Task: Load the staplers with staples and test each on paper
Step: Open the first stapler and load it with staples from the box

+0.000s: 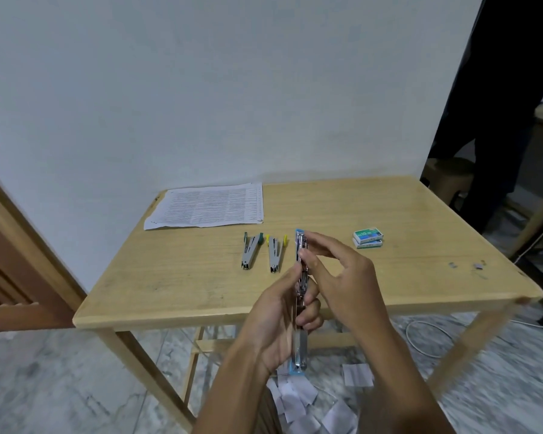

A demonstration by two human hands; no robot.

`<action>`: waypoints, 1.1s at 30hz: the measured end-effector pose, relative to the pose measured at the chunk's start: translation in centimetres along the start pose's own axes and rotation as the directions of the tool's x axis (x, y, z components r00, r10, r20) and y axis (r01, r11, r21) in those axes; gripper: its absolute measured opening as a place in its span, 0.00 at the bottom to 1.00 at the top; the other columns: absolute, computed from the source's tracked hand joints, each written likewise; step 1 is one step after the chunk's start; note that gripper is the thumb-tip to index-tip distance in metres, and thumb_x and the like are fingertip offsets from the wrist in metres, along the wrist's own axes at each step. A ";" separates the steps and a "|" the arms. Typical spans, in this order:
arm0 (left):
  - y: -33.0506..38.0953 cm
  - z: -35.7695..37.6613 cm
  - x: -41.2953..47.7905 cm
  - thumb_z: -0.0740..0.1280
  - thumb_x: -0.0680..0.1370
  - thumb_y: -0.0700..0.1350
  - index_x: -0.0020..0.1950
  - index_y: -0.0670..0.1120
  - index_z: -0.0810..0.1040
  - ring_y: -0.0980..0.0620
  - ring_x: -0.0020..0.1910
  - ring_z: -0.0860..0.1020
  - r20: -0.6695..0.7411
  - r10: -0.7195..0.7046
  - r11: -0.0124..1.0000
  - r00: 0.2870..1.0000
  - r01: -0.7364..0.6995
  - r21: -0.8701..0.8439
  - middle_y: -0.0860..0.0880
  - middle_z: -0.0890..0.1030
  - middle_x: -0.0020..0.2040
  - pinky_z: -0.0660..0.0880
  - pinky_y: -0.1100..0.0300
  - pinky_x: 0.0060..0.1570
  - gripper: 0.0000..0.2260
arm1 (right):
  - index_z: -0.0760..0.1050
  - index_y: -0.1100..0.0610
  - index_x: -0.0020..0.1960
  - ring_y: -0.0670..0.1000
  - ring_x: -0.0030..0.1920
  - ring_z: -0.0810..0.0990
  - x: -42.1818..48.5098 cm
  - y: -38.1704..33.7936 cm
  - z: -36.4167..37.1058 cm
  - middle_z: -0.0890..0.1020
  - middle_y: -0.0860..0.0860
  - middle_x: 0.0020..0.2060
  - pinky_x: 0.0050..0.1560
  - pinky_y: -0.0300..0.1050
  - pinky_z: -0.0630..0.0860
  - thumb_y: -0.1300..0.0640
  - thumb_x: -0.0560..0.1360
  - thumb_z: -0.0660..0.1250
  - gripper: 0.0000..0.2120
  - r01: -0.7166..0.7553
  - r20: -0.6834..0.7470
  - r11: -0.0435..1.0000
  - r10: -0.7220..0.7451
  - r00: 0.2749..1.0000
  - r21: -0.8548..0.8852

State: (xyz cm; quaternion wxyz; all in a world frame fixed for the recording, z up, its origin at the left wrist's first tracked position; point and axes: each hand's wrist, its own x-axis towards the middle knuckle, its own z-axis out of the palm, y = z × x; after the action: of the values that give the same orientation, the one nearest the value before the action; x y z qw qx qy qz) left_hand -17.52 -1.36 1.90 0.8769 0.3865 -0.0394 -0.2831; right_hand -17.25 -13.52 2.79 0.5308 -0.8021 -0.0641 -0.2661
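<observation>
I hold the opened blue-tipped metal stapler point(301, 296) above the desk's near edge, stretched out long; my left hand point(278, 321) has its grip wrapped round the lower half, and my right hand point(336, 270) pinches at the channel near the top, perhaps on a staple strip, though I cannot tell. The green-tipped stapler point(250, 250) and yellow-tipped stapler point(276, 252) lie open mid-desk point(170, 277), well apart from the stacked green staple boxes point(368, 239) toward the right edge; the printed paper sheets point(206, 205) sit at the far left corner. My worry: a strip seated crooked could jam, or slip and fall to the floor, since I work beyond the edge.
</observation>
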 end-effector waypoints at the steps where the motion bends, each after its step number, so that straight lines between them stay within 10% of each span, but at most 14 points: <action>1: 0.0 -0.1 0.0 0.64 0.78 0.51 0.53 0.45 0.75 0.55 0.22 0.61 -0.004 0.003 1.000 1.000 -0.003 0.008 0.48 0.67 0.32 0.61 0.62 0.25 0.11 | 0.81 0.48 0.59 0.36 0.52 0.81 0.0 0.2 0.0 0.84 0.42 0.50 0.50 0.28 0.74 0.52 0.75 0.71 0.13 0.047 -0.017 0.998 -0.048 0.999 -0.043; 17: 1.2 -0.4 0.2 0.63 0.79 0.50 0.44 0.42 0.75 0.56 0.21 0.66 -0.116 0.030 0.996 0.993 -0.039 -0.077 0.49 0.68 0.28 0.64 0.64 0.23 0.12 | 0.80 0.57 0.47 0.44 0.50 0.82 -1.9 0.8 1.1 0.81 0.44 0.48 0.49 0.43 0.79 0.59 0.75 0.70 0.02 0.375 -0.032 0.922 -0.380 0.925 -0.100; 25: 1.4 -0.9 0.7 0.65 0.78 0.48 0.46 0.42 0.75 0.52 0.35 0.76 -0.142 -0.010 0.939 0.990 -0.039 -0.341 0.47 0.75 0.36 0.77 0.63 0.39 0.09 | 0.79 0.63 0.38 0.51 0.45 0.81 -3.0 1.4 1.8 0.82 0.52 0.38 0.46 0.48 0.78 0.66 0.70 0.74 0.05 0.508 0.024 0.853 -0.509 0.860 -0.115; 33: 1.4 0.0 0.0 0.64 0.80 0.47 0.50 0.41 0.80 0.55 0.23 0.74 -0.170 0.018 0.975 0.985 -0.055 -0.217 0.50 0.67 0.27 0.78 0.60 0.27 0.10 | 0.75 0.46 0.65 0.44 0.59 0.75 -1.9 1.0 1.8 0.78 0.38 0.54 0.57 0.35 0.71 0.43 0.78 0.61 0.18 0.144 0.061 0.982 -0.138 0.989 -0.121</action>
State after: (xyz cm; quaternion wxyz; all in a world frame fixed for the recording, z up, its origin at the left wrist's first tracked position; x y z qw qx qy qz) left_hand -16.87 -0.62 2.87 0.9197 0.3081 0.0590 -0.2362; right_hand -17.88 -11.95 0.51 0.4575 -0.8339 -0.1179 -0.2854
